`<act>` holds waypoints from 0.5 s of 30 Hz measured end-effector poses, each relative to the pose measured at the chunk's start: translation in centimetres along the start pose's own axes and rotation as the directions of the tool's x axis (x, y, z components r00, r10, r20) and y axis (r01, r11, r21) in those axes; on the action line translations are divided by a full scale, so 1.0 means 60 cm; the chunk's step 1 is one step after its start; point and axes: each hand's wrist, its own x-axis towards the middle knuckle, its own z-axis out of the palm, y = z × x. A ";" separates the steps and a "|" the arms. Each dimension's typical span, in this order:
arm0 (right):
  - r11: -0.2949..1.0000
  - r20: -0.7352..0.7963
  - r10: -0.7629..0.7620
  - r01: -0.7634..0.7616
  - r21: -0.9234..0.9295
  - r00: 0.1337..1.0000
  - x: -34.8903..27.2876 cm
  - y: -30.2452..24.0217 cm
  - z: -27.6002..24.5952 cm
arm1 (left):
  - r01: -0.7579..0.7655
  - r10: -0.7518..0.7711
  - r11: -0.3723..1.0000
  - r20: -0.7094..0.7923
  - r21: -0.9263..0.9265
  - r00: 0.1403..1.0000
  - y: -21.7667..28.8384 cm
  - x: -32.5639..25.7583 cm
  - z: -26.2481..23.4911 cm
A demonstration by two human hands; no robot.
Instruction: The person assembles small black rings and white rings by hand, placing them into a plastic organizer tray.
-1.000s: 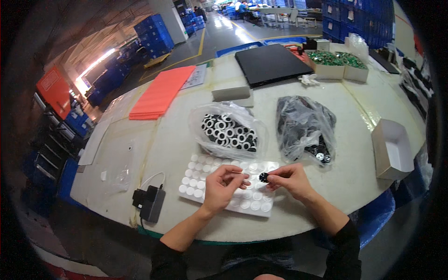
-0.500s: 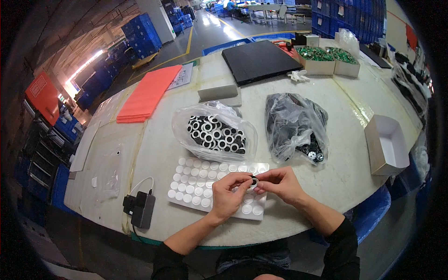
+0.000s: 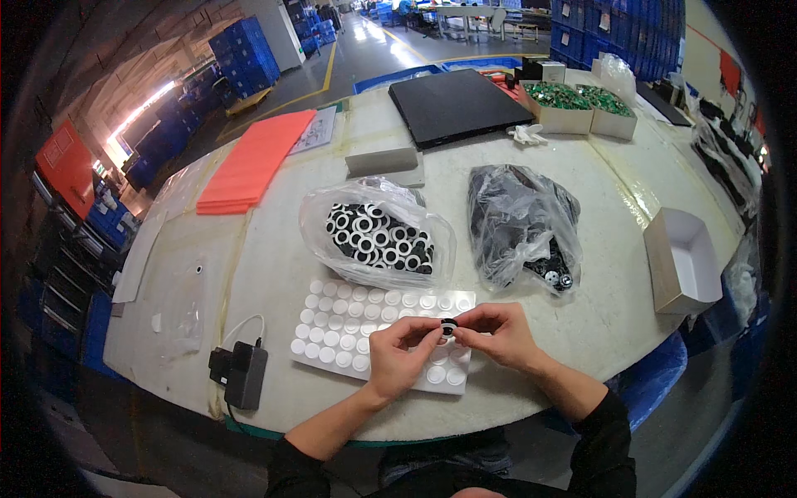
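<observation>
- Both hands pinch one small black ring, left hand and right hand fingertips meeting.
- Ring hovers directly above the sheet of white round pads.

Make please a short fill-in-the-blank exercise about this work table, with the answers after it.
1. Both hands, left hand and right hand, pinch one small black ____.
2. The hands work above a sheet of round ____ pads.
3. The foam sheets at the far left are ____.

Answers: ring; white; orange
</observation>
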 end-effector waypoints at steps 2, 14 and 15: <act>0.999 -0.006 -0.014 0.014 -0.030 1.000 -0.002 0.000 -0.001 | -0.045 0.045 0.999 -0.002 0.013 0.999 -0.001 -0.003 -0.001; 0.970 -0.005 -0.118 0.115 -0.213 0.993 -0.003 0.008 -0.007 | 0.143 -0.125 0.987 0.197 -0.079 0.972 0.002 0.009 -0.014; 0.974 -0.002 -0.107 0.104 -0.201 0.994 -0.003 0.007 -0.005 | 0.022 -0.029 0.999 0.219 0.032 0.975 0.000 0.009 -0.017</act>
